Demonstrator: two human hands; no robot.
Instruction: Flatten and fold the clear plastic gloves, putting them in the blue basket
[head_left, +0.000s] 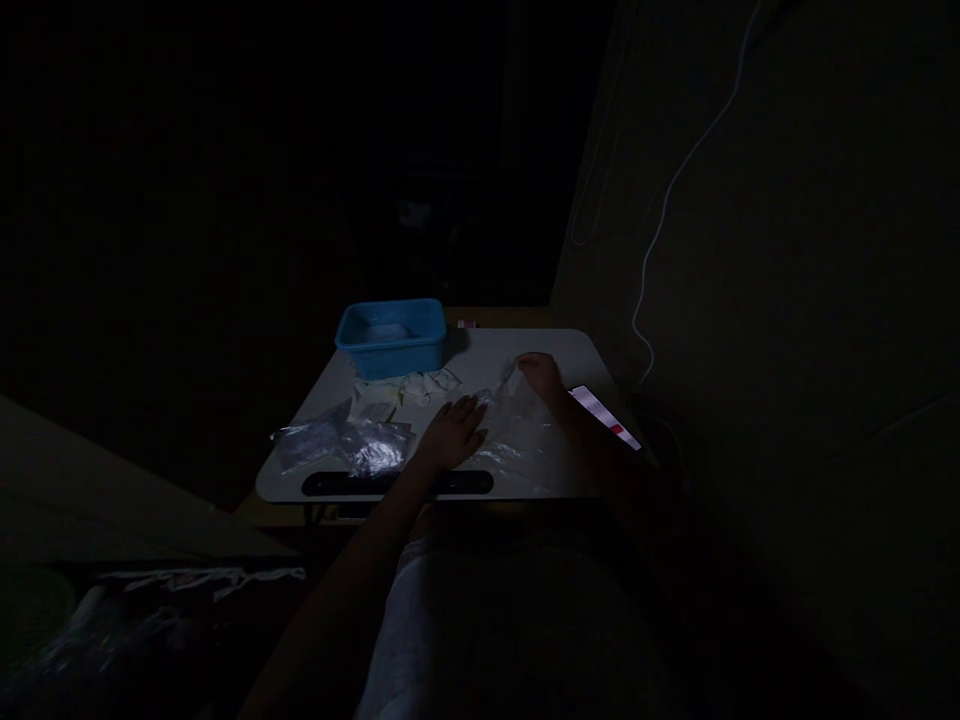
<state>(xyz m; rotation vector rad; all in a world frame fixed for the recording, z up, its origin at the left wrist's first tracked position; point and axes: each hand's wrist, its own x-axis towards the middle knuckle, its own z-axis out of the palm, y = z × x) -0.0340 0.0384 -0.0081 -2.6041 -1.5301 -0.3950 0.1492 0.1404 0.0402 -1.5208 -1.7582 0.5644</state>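
My right grip [537, 370] is pinching a see-through, crinkly plastic bag [517, 425], left grip [453, 434] spread flat beside it; white table [487, 350], super dark room.

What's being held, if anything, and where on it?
The right hand pinches the clear bag by its far edge. The left hand lies palm down by it, apparently gripping nothing.

A thin, clear plastic bag [510, 425] is pinched at its far edge by the right hand [541, 373] above the white, round-cornered surface [540, 345]; the left hand [451, 434] is spread at its left side. A blue rectangular plastic basin [394, 355] is seen far left.
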